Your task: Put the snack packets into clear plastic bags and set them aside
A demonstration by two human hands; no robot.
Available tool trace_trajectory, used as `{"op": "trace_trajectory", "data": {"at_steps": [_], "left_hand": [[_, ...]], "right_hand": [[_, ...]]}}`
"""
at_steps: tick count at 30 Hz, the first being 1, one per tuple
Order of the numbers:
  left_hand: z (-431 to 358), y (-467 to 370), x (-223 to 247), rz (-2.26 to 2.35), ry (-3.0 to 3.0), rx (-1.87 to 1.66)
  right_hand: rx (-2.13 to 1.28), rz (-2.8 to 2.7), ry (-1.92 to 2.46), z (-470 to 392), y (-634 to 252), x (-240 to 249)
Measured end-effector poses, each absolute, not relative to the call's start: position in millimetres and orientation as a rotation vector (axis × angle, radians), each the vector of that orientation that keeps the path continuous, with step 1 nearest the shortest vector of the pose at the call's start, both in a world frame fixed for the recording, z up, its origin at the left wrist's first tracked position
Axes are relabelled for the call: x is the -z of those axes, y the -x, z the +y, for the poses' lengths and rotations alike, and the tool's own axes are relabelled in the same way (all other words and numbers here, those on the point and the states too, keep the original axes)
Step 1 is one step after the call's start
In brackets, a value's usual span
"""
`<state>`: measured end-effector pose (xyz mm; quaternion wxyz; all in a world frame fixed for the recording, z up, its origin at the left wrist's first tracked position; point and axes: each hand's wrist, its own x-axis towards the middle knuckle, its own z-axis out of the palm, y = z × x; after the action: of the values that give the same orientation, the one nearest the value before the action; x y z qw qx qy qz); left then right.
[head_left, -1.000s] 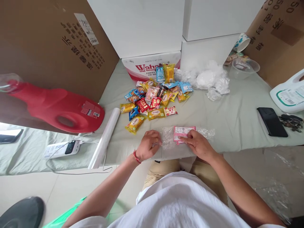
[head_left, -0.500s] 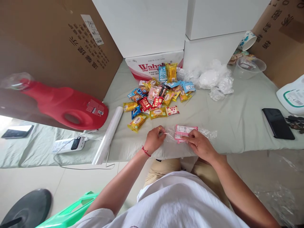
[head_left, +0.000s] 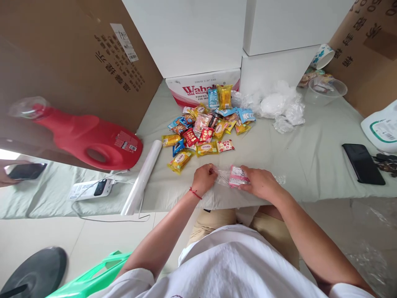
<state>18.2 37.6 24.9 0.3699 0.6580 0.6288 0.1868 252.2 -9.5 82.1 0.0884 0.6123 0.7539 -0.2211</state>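
Observation:
A small pink-and-white packet lies near the front edge of the cloth-covered table, with clear plastic film stretching from its left side. My left hand pinches the left end of that film. My right hand is closed around the right part of the packet, covering much of it. More film sticks out beyond the right hand. A pile of wrapped snacks in yellow, red and blue lies just behind my hands.
Left of the hands are a roll of clear film, a red jug and a white power bank with a cable. Crumpled plastic sits at the back, a black phone at right. Another person's hand touches a phone at far left.
My right hand has slid left over the packet and wraps more of it; the film right of it shows less. Another person's hand has appeared at the far-left phone.

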Motion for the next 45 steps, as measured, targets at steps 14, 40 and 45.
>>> {"op": "trace_trajectory", "data": {"at_steps": [14,40,45], "left_hand": [[30.7,-48.5,-43.3,1.295,-1.287,-0.713],[-2.9,-102.4,-33.5,1.527,-2.223,-0.605],[2.4,-96.5,-29.7,1.793,-1.924,-0.737]], "right_hand": [[0.493,2.502,-1.665,-33.9,-241.7,-53.6],[0.784,2.198,-2.512,-35.6,-269.8,-67.0],[0.672,2.257,-2.432,-21.4,-233.1,-56.3]]}}
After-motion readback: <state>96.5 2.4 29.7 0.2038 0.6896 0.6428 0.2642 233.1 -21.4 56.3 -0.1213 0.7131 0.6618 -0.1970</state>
